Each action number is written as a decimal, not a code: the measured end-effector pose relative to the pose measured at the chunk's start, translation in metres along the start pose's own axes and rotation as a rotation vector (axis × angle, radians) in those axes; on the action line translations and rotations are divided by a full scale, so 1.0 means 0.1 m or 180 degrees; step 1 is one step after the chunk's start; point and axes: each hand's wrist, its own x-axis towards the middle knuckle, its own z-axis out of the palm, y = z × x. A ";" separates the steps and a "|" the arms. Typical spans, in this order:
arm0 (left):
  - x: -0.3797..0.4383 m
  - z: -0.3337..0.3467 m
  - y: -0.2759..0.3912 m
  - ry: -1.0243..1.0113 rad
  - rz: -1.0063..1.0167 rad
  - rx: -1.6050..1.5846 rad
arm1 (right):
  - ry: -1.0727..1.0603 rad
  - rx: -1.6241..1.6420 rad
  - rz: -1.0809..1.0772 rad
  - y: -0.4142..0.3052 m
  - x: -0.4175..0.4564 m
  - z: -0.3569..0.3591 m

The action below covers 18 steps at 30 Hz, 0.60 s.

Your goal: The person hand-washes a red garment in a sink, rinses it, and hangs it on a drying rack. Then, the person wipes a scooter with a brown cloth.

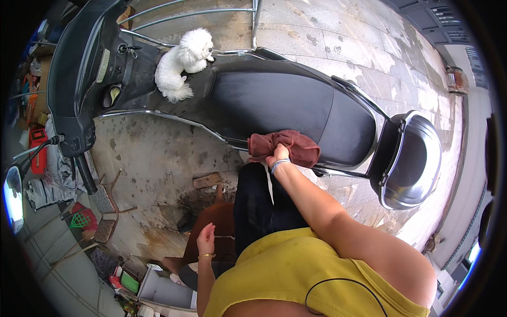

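Observation:
My right hand [279,155] grips a bunched brown-red cloth [298,142] against the near lower side of a black scooter seat [273,91]. The cloth hangs partly over the chrome side rail, and a pale strip dangles below the hand. My left hand [206,239] is low beside my left leg, empty, with loosely bent fingers. The electric scooter [79,71] stands crosswise before me, handlebar left and rear top box [412,160] right. A white fluffy dog [178,65] is on the footboard in front of the seat, facing the far side. A key [134,48] sits in the ignition.
A metal rack [190,15] stands beyond the scooter. A brick [207,180] lies on the stained tile floor. A small folding chair [105,210], a green net paddle [80,219], a grey bin [166,291] and a red box [38,150] are at the left. A brown chair [216,222] is beside my leg.

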 end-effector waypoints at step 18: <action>-0.12 0.09 0.37 0.0246 0.0136 0.0064 | -0.2598 -0.9963 -0.5928 -1.00 0.34 -1.49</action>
